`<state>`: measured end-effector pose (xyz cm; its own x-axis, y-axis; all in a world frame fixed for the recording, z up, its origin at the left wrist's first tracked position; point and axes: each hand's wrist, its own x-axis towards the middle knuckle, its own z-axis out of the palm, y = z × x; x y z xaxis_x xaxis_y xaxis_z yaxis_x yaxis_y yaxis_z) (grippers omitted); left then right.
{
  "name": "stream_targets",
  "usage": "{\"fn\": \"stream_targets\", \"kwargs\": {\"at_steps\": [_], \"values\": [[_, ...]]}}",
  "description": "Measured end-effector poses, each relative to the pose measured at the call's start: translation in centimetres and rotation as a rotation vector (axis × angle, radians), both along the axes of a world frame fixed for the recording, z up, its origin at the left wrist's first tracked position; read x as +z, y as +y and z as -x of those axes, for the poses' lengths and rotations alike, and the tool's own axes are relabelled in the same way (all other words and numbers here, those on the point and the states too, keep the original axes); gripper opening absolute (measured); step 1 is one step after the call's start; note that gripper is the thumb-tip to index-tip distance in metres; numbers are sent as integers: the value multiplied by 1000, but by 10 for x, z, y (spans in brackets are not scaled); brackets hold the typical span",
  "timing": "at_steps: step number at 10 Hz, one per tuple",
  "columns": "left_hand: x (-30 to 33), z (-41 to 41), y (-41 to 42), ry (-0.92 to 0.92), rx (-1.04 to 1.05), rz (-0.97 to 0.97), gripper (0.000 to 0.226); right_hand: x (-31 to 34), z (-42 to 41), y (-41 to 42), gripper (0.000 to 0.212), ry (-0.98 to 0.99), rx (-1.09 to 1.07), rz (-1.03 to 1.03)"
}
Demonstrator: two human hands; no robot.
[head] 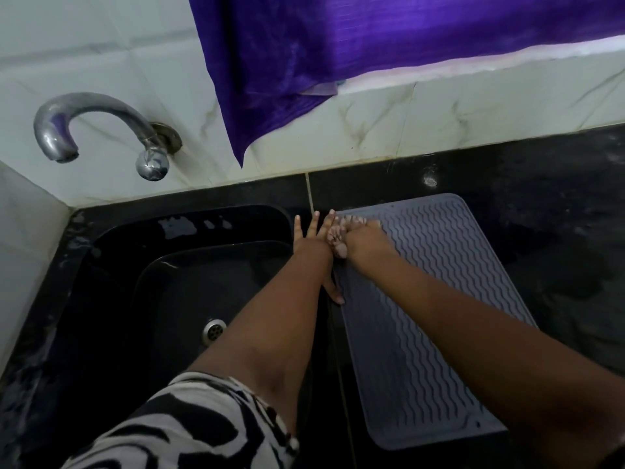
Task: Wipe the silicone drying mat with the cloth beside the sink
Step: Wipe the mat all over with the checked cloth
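A grey silicone drying mat (436, 299) with wavy ridges lies on the black counter right of the sink. My right hand (363, 243) is bunched around a small pale cloth (338, 236) and presses it onto the mat's far left corner. My left hand (314, 247) lies flat with fingers spread on the counter strip at the mat's left edge, thumb touching the mat's rim. Most of the cloth is hidden under my right hand.
A black sink (189, 282) with a metal drain (214, 329) sits to the left, below a curved metal tap (101, 130) on the white tiled wall. A purple curtain (355, 55) hangs above the counter. Black counter (541, 204) extends right of the mat.
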<state>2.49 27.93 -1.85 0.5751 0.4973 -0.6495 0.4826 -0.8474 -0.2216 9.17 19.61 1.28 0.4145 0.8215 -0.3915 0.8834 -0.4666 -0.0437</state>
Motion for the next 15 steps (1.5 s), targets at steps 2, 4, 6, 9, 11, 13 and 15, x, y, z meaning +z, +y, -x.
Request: {"fn": "stream_targets", "kwargs": {"at_steps": [2,4,6,9,11,13,15], "values": [[0,1,-1,-69,59,21,175,-8,43,-115,30,178,8,-5],[12,3,-10,-35,45,-10,176,38,4,-75,22,336,-82,-32],[11,3,-11,-39,65,-23,173,9,7,-15,65,135,-86,-64],[6,0,-8,-7,44,-38,176,-18,71,-156,32,139,169,22],[28,10,-32,-107,-142,54,131,39,42,-122,32,294,-15,14],[16,29,-62,-141,-11,-12,71,12,49,-94,40,111,-44,-61],[2,29,-53,-140,14,-55,73,-12,78,-150,27,140,-50,-162]]}}
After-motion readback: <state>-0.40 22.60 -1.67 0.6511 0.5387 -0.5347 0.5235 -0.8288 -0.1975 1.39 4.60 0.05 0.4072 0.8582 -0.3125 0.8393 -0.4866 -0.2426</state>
